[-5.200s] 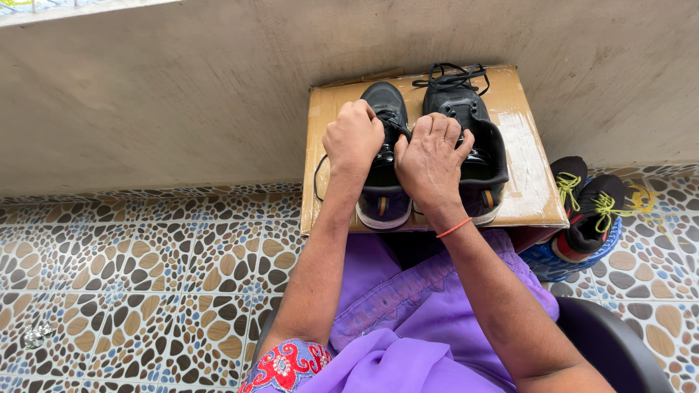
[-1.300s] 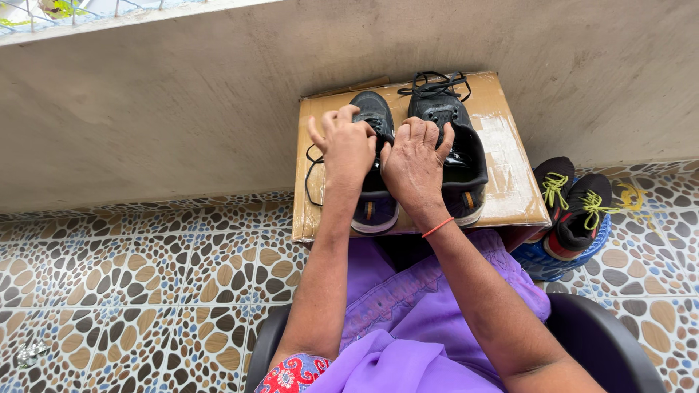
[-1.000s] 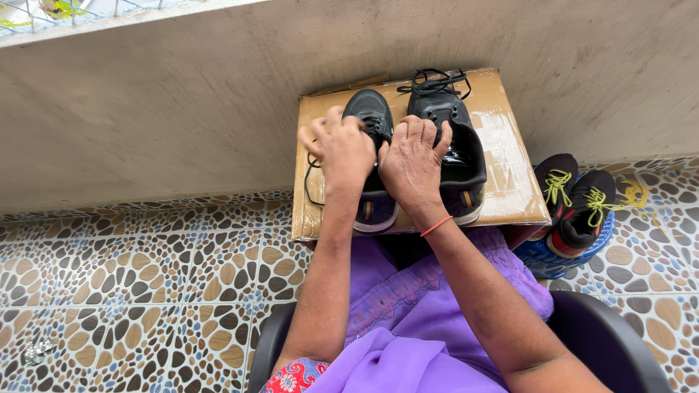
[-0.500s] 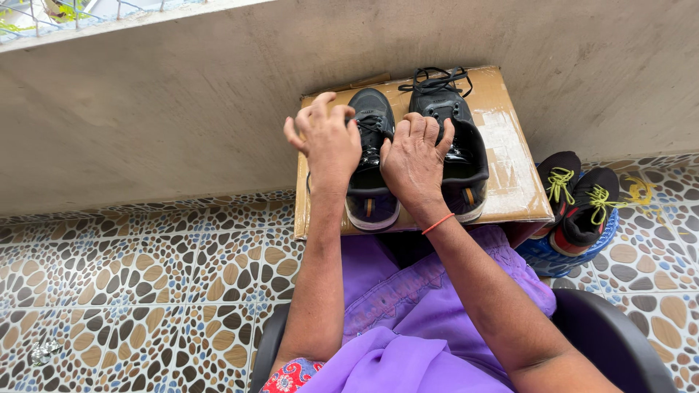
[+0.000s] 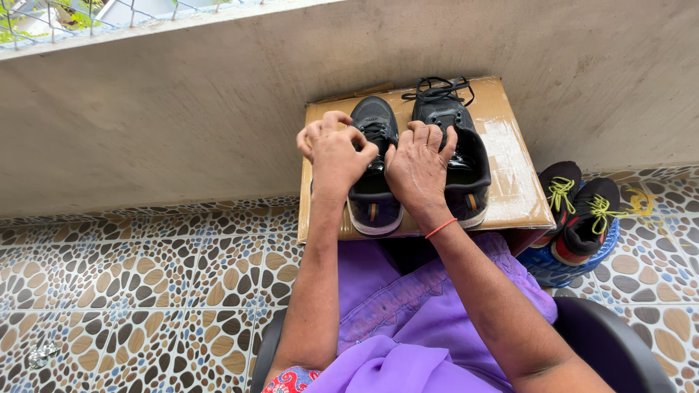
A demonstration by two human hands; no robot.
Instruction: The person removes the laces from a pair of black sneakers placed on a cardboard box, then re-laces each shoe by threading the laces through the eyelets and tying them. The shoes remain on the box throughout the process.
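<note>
Both my hands are on a pair of black sneakers set side by side on a flat cardboard box (image 5: 510, 175), toes pointing away from me toward the concrete wall (image 5: 182, 124). My left hand (image 5: 333, 149) is over the left sneaker (image 5: 373, 175), fingers curled in and pinched at the lace area near the tongue; I think they're closed on a lace but the strand itself is too small to tell for sure. My right hand (image 5: 419, 167) lies between the two shoes, palm down, fingers bunched together and resting on the inner edge of the right sneaker (image 5: 459, 145), touching it, not clearly gripping anything. A thin red band (image 5: 441, 228) sits on my right wrist. Right sneaker's laces are loose and piled at its toe end. The box sits against the wall base, just in front of my lap, purple clothing (image 5: 408, 313) below it. To the right of the box, on the patterned tile floor (image 5: 145, 291), another pair of dark shoes with yellow-green laces (image 5: 579, 204) rests on a blue round thing (image 5: 561, 266). Dark seat edge (image 5: 619, 349) at lower right.
</note>
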